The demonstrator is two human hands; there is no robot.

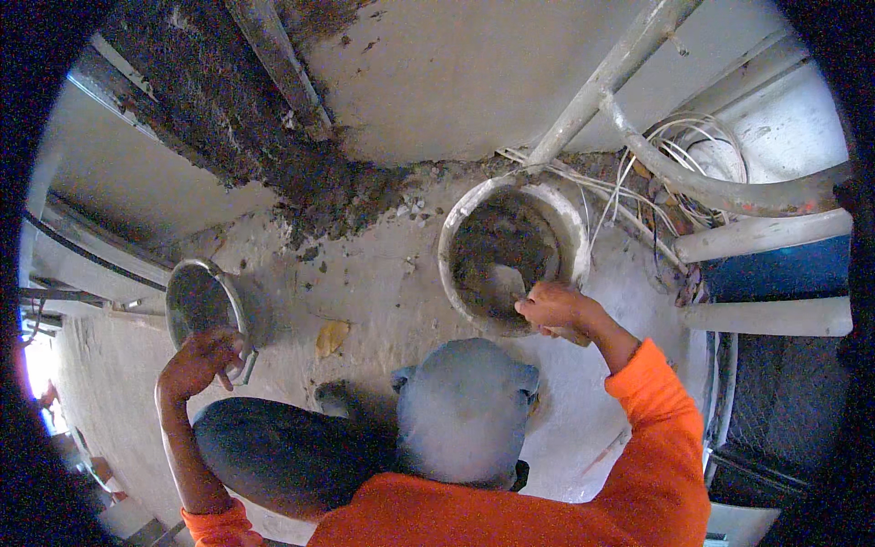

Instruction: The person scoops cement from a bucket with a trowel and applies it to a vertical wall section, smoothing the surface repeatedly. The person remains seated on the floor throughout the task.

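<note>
My right hand [561, 312] is closed around the handle of a trowel [508, 290]. The trowel's flat grey blade dips into dark wet mortar [492, 232] inside a round, cement-crusted bucket [578, 232]. Off to the left, my left hand [208, 358] grips the near rim of a smaller grey bucket [258, 310], which tilts on the floor. Its inside looks dark, and I cannot tell what is in it. Between my arms sits a rounded pale grey thing [467, 410], dusty on top; its kind is unclear.
Dark rubble [337, 196] lies along the wall base. A dry leaf [333, 337] rests on the concrete floor. Thick pale pipes [766, 239] and coiled white cables [697, 150] crowd the right side. My bent leg [292, 447] is near the small bucket.
</note>
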